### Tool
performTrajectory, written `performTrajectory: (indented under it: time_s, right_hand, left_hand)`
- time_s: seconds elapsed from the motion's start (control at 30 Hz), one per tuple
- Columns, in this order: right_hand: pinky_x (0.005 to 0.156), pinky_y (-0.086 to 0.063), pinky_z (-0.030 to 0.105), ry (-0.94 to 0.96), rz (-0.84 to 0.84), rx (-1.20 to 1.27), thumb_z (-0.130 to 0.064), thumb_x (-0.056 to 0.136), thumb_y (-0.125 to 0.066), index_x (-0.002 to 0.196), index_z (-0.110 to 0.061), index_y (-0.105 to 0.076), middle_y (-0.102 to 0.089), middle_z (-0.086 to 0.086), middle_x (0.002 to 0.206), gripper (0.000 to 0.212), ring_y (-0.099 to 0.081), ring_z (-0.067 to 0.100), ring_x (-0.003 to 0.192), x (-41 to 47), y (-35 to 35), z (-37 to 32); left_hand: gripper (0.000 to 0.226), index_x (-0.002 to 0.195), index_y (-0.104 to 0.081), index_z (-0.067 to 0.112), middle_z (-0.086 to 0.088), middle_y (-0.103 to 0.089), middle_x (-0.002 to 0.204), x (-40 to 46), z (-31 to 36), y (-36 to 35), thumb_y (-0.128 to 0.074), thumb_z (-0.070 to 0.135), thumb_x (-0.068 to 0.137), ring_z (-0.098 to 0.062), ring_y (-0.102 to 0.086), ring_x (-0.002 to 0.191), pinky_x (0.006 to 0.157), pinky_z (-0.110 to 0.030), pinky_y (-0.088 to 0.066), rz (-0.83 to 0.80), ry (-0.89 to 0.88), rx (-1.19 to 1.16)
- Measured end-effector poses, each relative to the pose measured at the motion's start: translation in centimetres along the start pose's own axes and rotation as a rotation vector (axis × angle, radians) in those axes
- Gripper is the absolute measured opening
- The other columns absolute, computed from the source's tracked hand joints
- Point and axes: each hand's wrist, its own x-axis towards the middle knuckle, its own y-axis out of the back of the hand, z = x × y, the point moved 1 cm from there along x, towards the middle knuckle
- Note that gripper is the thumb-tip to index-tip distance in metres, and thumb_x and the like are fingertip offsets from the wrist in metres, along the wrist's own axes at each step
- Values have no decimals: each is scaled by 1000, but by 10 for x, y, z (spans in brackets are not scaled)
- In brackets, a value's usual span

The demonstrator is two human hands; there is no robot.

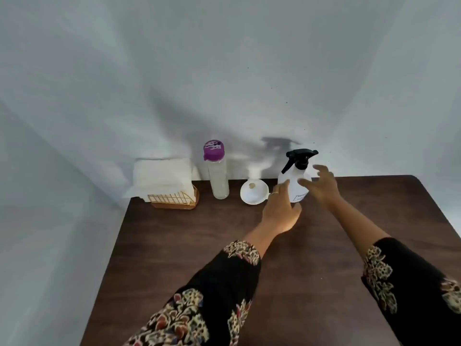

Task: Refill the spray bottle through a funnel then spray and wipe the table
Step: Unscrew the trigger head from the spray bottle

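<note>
A white spray bottle [296,188] with a black trigger head stands at the back of the dark wooden table [199,245]. My left hand [280,208] is at its lower left side, fingers spread, touching or nearly touching it. My right hand [321,186] hovers at its right side with fingers spread, holding nothing. A white funnel [254,192] lies on the table just left of the bottle. Further left stands a tall clear water bottle [219,178] with a purple cap.
A stack of white tissues [162,176] sits in a gold wire holder [174,197] at the back left corner. A pale wall rises directly behind the objects. The table's left edge runs diagonally; its right corner is at the far right.
</note>
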Motion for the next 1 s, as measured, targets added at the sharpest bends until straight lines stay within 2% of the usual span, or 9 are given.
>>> performTrajectory:
  time_s: [0.1,0.2,0.3,0.4,0.53,0.63,0.7,0.8,1.0]
  right_hand:
    - [105,-37,48,51,-20,41,-35,80,-70,134,-18,-44,-44,10,139,62,-44,28,128,12,-5,-11]
    - [103,-39,41,69,-51,117,-36,84,-66,127,-15,-54,-53,8,134,50,-48,28,124,18,-14,-4]
    - [89,-37,27,84,-11,173,-31,88,-64,122,-12,-56,-58,6,129,40,-52,23,121,12,-17,1]
    - [84,-35,24,100,29,165,-30,89,-63,119,-10,-57,-61,7,124,37,-54,22,117,-1,-14,5]
    - [82,-36,24,108,70,177,-27,89,-62,115,-11,-60,-65,8,117,31,-57,22,112,-27,-15,11]
    - [76,-37,22,158,64,224,-26,88,-63,111,-15,-61,-67,2,110,25,-57,13,100,-60,-17,8]
    - [69,-38,16,211,49,234,-25,88,-63,110,-18,-61,-66,-4,103,23,-54,7,93,-86,-18,2]
    - [68,-36,8,273,2,245,-25,89,-62,110,-19,-62,-63,-11,94,22,-53,3,86,-132,-26,-8]
    - [76,-43,16,362,-85,259,-28,88,-62,109,-22,-62,-65,-12,97,22,-58,5,93,-210,-57,-16]
  left_hand:
    - [73,150,-10,16,-7,-17,156,25,9,-5,-53,27,91,-31,-25,139,107,-45,-33,37,39,10]
    - [74,149,-12,15,-2,-23,155,43,7,-16,-55,29,90,-29,-19,142,110,-47,-31,24,76,33]
    - [72,147,-18,17,-1,-32,150,47,3,-21,-57,30,88,-27,-22,141,107,-50,-34,40,92,55]
    - [72,146,-19,19,1,-33,150,40,2,-28,-58,31,87,-25,-22,141,107,-51,-34,27,65,76]
    - [73,147,-16,21,1,-29,152,15,-3,-35,-57,31,88,-23,-19,142,109,-49,-32,21,57,77]
    - [75,149,-12,25,6,-24,155,-17,-8,-30,-56,32,89,-20,-15,144,111,-48,-30,60,42,55]
    - [75,149,-11,25,8,-21,156,-42,-11,-24,-56,33,89,-18,-14,145,112,-46,-28,98,21,47]
    - [74,150,-11,24,8,-19,156,-90,-26,-6,-54,34,91,-16,-11,145,115,-43,-25,132,13,62]
    - [75,149,-10,28,15,-15,156,-170,-64,17,-54,36,89,-15,-14,144,114,-42,-27,237,-29,76]
